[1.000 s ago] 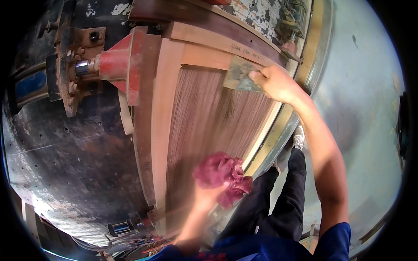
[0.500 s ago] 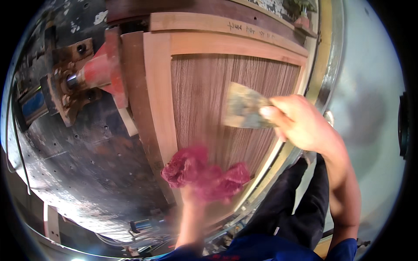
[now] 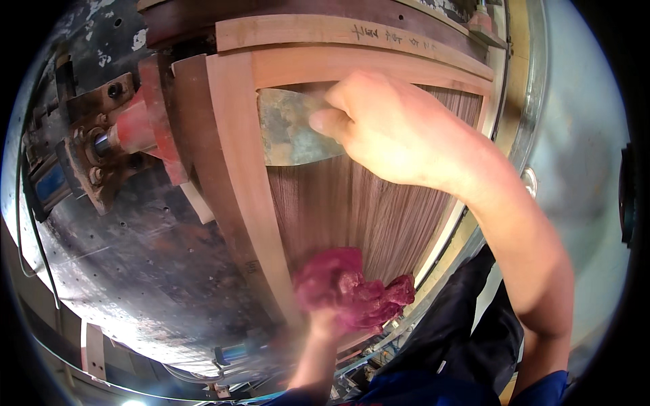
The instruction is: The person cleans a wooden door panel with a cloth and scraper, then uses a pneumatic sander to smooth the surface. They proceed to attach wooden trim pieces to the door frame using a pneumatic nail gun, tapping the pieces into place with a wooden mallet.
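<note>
My right hand [image 3: 399, 128] grips a flat, stained metal scraper [image 3: 290, 130] between thumb and fingers. Its blade lies over the far left corner of a dark, wood-grained panel [image 3: 315, 203], with its left edge along the inner side of the light wood frame [image 3: 233, 128]. Lower down, a crumpled maroon cloth [image 3: 355, 291] is in my left hand [image 3: 325, 319], over the near part of the panel. The cloth covers most of that hand's fingers.
Left of the frame, a rusty clamp with a red jaw [image 3: 145, 125] presses toward a brown wooden bar [image 3: 203, 122]. A dark metal table [image 3: 162, 264] extends beyond. Another red clamp [image 3: 482, 27] is at the far right, and a metal rail [image 3: 531, 115] runs along the right side.
My right hand has carried the scraper left and farther away, from above the panel's middle to its far left corner. My left hand and the cloth have shifted slightly right and nearer.
</note>
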